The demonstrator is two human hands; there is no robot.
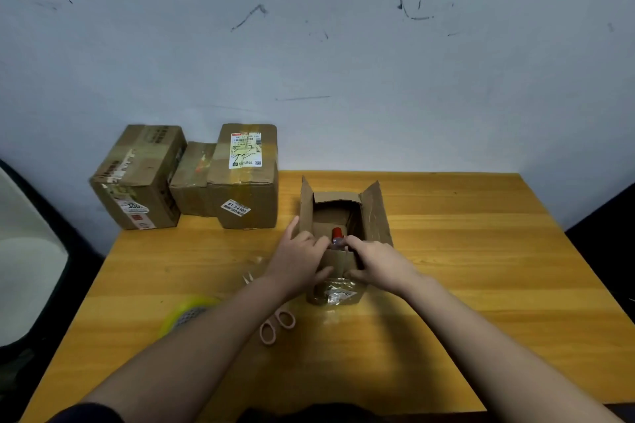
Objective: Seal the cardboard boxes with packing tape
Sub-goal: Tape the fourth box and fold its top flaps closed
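Both hands are on the open box (pixel 338 264) mid-bench: left hand (pixel 298 259) and right hand (pixel 377 261) each grip clamped on its near flap, apparently folding it over the red-capped bottle (pixel 337 236) before taping.

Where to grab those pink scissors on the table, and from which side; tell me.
Take the scissors by the two pink finger loops, coming from the near side. They lie flat on the table with the loops toward the person and the blades pointing away, partly hidden under the left forearm beside the open box.
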